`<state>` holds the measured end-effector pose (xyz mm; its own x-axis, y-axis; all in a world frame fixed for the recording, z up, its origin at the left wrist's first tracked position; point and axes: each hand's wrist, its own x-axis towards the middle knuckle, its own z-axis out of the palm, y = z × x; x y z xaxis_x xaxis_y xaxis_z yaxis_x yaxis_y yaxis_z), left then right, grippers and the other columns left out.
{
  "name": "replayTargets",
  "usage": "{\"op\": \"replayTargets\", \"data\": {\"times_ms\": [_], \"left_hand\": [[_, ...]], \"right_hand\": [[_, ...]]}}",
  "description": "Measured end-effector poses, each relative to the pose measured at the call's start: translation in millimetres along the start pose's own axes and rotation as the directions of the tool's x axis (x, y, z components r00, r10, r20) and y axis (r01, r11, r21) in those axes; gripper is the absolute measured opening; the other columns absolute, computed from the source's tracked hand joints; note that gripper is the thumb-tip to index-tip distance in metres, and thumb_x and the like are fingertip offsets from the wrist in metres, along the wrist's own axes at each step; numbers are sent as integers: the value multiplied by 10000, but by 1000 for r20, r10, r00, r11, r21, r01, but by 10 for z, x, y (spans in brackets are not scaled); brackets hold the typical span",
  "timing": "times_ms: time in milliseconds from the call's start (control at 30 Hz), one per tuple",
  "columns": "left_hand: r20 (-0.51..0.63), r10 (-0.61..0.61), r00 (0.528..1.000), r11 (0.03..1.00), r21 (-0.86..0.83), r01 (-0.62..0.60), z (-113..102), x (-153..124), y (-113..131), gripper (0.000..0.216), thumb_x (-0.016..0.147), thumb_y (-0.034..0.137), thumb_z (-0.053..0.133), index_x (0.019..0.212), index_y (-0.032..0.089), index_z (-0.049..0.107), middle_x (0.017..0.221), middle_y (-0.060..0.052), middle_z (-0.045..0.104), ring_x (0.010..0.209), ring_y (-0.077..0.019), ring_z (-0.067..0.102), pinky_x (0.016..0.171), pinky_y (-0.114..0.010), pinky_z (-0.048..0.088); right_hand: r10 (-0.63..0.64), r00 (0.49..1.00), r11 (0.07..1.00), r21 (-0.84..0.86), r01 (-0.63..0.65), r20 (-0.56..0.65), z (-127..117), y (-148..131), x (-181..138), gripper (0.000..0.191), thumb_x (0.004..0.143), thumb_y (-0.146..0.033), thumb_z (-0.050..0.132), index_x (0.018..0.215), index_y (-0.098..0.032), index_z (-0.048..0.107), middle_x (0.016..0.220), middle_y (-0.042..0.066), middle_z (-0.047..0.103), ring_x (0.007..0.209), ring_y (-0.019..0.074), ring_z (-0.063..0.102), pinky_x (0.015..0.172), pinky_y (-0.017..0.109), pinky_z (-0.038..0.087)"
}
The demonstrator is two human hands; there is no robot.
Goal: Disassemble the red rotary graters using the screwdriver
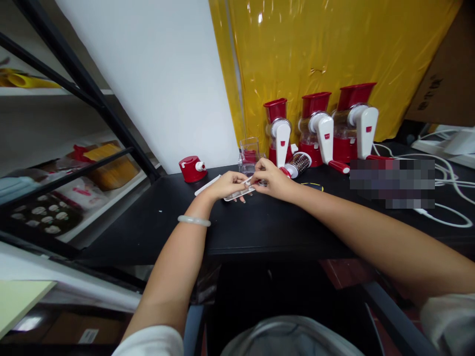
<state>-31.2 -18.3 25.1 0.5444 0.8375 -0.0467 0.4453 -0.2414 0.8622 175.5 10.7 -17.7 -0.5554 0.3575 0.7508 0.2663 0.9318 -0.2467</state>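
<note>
Over the black table, my left hand (230, 185) grips a white hollow plastic handle shell (234, 196), thumb on top and fingertips showing underneath. My right hand (270, 179) is closed in a pinch at the shell's far right end; what lies between its fingertips is too small to make out. Left of the shell, a flat white plastic strip (208, 184) lies on the table. Just behind my hands stands a clear plastic housing (249, 147). A metal grater drum (300, 164) lies on its side to the right of my right hand.
Several red-and-white rotary graters (282, 136) stand along the back right. A red base (192, 169) sits at the back left. White cables (451, 173) and a blurred-out patch are at the right. A black-framed shelf (107, 116) borders the table's left side.
</note>
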Motion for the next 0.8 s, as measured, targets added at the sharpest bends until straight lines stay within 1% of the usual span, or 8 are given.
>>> {"op": "replayTargets", "data": {"times_ms": [133,233,367,467,800], "left_hand": [[-1,1,1000,1000,18,-1,-5,4,-13,351,770,381,730,942,86,651,861,-98,719,565,-150,706,444,-174,478],[-4,-3,1000,1000,31,3,-10,6,-19,343,791,387,711,942,83,655,866,-105,718,569,-155,707,457,-192,494],[9,-5,1000,1000,22,5,-15,3,-16,301,794,339,695,952,85,652,896,-108,723,574,-151,707,470,-198,497],[17,4,1000,1000,17,-4,-20,5,-24,297,785,318,698,967,89,648,883,-98,724,576,-145,706,462,-183,481],[8,6,1000,1000,8,-6,-14,3,-21,336,775,362,736,938,84,641,856,-94,715,563,-156,705,461,-198,495]], "right_hand": [[-23,1000,1000,-2,23,-20,14,11,-8,21,823,-193,664,819,-210,676,926,44,434,892,188,475,808,379,463],[-34,999,999,-11,34,-19,22,16,-15,23,827,-190,657,822,-205,674,930,47,437,897,190,475,813,381,460],[-22,1000,999,-24,21,-7,17,4,-16,26,844,-213,651,829,-210,671,937,50,444,901,193,472,819,387,457],[-39,999,999,-20,39,-17,17,-1,-14,37,845,-213,651,813,-198,664,936,52,444,901,192,474,818,385,459],[-39,999,999,-31,38,-15,22,4,-23,24,841,-211,654,826,-200,667,936,54,444,906,197,476,814,386,458]]}}
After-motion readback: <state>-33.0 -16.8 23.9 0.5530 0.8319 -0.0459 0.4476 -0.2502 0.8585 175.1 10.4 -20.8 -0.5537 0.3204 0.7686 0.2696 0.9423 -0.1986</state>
